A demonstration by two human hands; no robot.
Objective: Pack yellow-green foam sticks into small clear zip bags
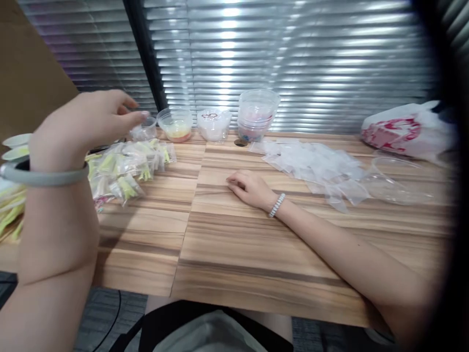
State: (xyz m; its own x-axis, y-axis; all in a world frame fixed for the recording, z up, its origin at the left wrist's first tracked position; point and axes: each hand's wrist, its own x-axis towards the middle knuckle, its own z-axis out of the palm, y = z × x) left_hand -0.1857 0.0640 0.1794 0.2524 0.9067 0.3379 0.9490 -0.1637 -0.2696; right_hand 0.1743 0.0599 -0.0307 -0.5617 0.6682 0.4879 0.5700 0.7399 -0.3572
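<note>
My left hand point(88, 115) is raised at the upper left, a grey band on its wrist. Its thumb and the visible finger are apart, and nothing shows between them; the other fingers are hidden. Below and beyond it lies a pile of small clear bags point(124, 164) with pale yellow-green pieces inside. A small clear cup point(145, 129) is just past the thumb tip. My right hand point(251, 188), with a beaded bracelet point(277, 205), rests on the table, fingers curled and tips close to the thumb, no object visible in it. To its right is a spread of flat translucent bags point(311, 164).
Along the blinds stand a tub with yellow and red contents point(176, 125), a tub with white contents point(214, 125) and stacked clear tubs point(257, 115). A clear container point(399, 181) and a red-and-white plastic bag point(403, 128) are at right. Yellow-green strips point(12, 210) lie far left.
</note>
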